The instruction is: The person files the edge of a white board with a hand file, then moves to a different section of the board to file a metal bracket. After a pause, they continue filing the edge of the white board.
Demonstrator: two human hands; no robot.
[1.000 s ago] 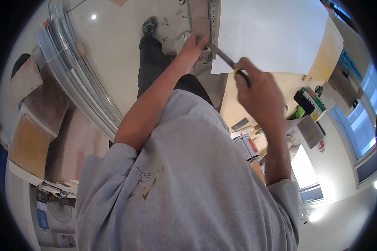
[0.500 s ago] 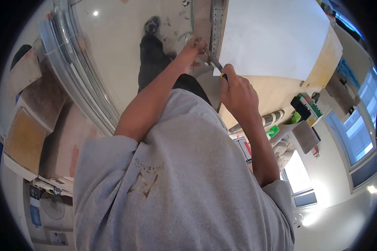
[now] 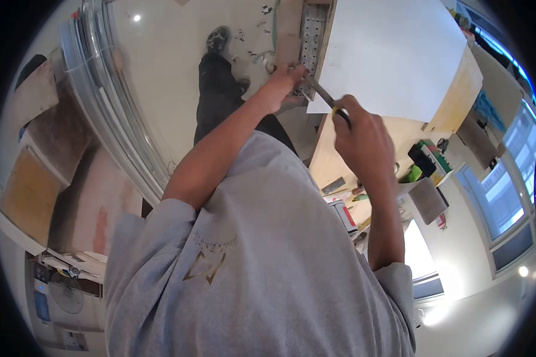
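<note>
My right hand (image 3: 363,134) is wrapped round the yellow and black handle of a long dark tool (image 3: 321,92), which slants up and left toward my left hand. My left hand (image 3: 284,86) is closed near the tool's far end, beside a perforated metal strip (image 3: 311,44). What its fingers grip is too small to make out. Just right of the hands lies a large white sheet (image 3: 393,59) on a light wooden workbench (image 3: 330,143).
Small scraps (image 3: 266,9) lie on the pale floor near my shoe (image 3: 218,39). Long metal profiles (image 3: 122,101) stand at the left, with boards (image 3: 33,190) beyond them. A green box (image 3: 438,156) and small tools are on the bench's right side.
Both hands have shifted to the right, my right hand further, and slightly down in the view. More of the perforated strip shows. The tool is still in my right hand.
</note>
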